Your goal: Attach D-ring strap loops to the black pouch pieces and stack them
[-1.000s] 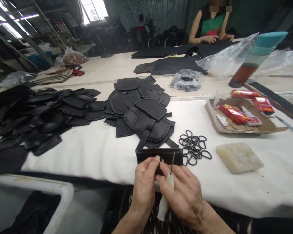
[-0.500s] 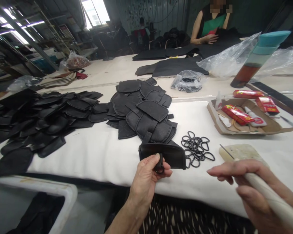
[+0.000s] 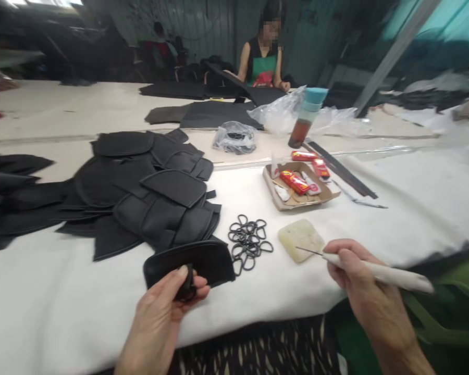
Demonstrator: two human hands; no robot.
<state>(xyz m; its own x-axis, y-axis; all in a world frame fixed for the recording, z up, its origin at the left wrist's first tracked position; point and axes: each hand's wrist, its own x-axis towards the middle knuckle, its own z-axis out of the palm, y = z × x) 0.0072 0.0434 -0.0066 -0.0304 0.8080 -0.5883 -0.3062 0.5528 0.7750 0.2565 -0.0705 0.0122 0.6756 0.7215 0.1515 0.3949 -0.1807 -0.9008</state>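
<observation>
My left hand (image 3: 172, 297) is closed on a black leather flap piece (image 3: 203, 263), pinching a folded strap with a dark ring at its lower edge. In my right hand (image 3: 355, 271), between thumb and fingers, is an awl (image 3: 379, 272) with a thick white handle. Its thin dark tip points left, over a yellowish block (image 3: 297, 239); whether they touch I cannot tell. Black D-rings (image 3: 250, 239) lie in a loose heap between the leather piece and the block. Behind my left hand, similar black flap pieces (image 3: 172, 187) are piled up.
Beyond the block stands a cardboard tray (image 3: 285, 200) with red boxes and a small white tube. Farther back are a bottle (image 3: 307, 117), a plastic bag (image 3: 234, 138), a long dark strip (image 3: 340, 166) and black sheets (image 3: 214, 114). A co-worker (image 3: 263, 57) is across the table.
The view has swung to the right. My right hand has changed its hold on the awl, whose tip is now over the yellowish block. My left hand keeps its pinch on the leather piece.
</observation>
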